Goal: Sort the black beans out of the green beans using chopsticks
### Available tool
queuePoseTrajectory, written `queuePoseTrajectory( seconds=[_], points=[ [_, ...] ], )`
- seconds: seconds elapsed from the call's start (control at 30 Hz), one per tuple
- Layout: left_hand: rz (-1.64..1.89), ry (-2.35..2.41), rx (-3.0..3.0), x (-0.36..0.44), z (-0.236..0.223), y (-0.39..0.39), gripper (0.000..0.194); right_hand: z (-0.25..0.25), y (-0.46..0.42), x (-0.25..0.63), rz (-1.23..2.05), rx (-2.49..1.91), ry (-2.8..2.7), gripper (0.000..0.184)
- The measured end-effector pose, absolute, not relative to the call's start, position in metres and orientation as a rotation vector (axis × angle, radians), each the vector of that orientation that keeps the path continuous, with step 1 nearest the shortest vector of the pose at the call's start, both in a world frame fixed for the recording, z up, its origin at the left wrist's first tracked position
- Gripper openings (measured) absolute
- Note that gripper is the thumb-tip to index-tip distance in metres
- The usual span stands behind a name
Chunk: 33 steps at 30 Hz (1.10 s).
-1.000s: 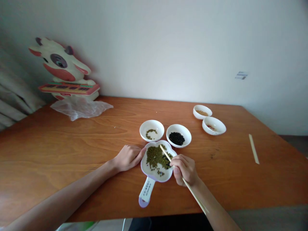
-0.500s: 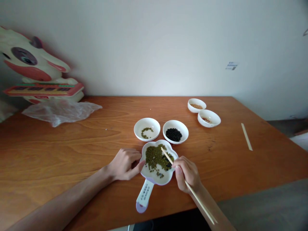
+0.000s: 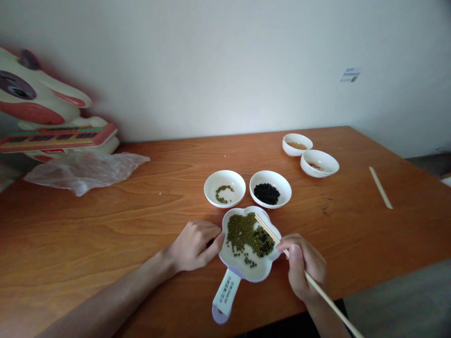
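Observation:
A white flower-shaped dish [image 3: 230,259] with a lilac edge and a labelled handle [image 3: 226,293] lies before me. Green mung beans [image 3: 243,230] cover much of it, with black beans [image 3: 263,236] mixed in on the right. My left hand [image 3: 197,246] grips its left rim between thumb and curled fingers. In my right hand [image 3: 306,267] is a pair of wooden chopsticks [image 3: 269,229], their tips over the upper part of the dish. Just behind stand a white bowl [image 3: 239,190] with a few mung beans and a white bowl [image 3: 287,192] of black beans.
Farther back on the right stand a bowl [image 3: 308,140] of yellowish grains and a bowl [image 3: 329,164] with some reddish bits. A pale flat strip [image 3: 380,188] lies at far right. On the left are a clear plastic bag [image 3: 88,171] and a toy keyboard [image 3: 59,136].
The view has shifted, so the table things sit farther right. My right hand has moved slightly right relative to the dish, uncovering more black beans. My left hand stays at the rim.

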<state>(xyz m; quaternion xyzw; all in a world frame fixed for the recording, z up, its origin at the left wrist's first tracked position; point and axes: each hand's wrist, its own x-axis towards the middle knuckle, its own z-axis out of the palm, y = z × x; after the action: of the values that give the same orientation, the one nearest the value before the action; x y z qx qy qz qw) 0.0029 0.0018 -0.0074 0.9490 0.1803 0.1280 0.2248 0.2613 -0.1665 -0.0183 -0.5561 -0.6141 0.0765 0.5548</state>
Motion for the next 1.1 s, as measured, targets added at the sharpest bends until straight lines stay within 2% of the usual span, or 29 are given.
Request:
queuePoseTrajectory(
  seconds=[0.23,0.43,0.73,1.1],
  points=[
    [0.381,0.467,2.676,-0.002,-0.006,0.004,0.037,-0.019,-0.165,0.239,0.190,-1.306,-1.202,0.040],
    [0.373,0.505,2.631,-0.002,-0.008,0.004,0.038,-0.019,-0.163,0.223,0.239,-1.270,-1.222,0.040],
    [0.331,0.491,2.597,-0.002,-0.008,0.006,0.038,-0.011,-0.161,0.227,0.351,-1.312,-1.231,0.070],
    [0.325,0.483,2.560,-0.002,-0.007,0.007,0.038,-0.007,-0.164,0.227,0.300,-1.244,-1.208,0.069]
  ],
)
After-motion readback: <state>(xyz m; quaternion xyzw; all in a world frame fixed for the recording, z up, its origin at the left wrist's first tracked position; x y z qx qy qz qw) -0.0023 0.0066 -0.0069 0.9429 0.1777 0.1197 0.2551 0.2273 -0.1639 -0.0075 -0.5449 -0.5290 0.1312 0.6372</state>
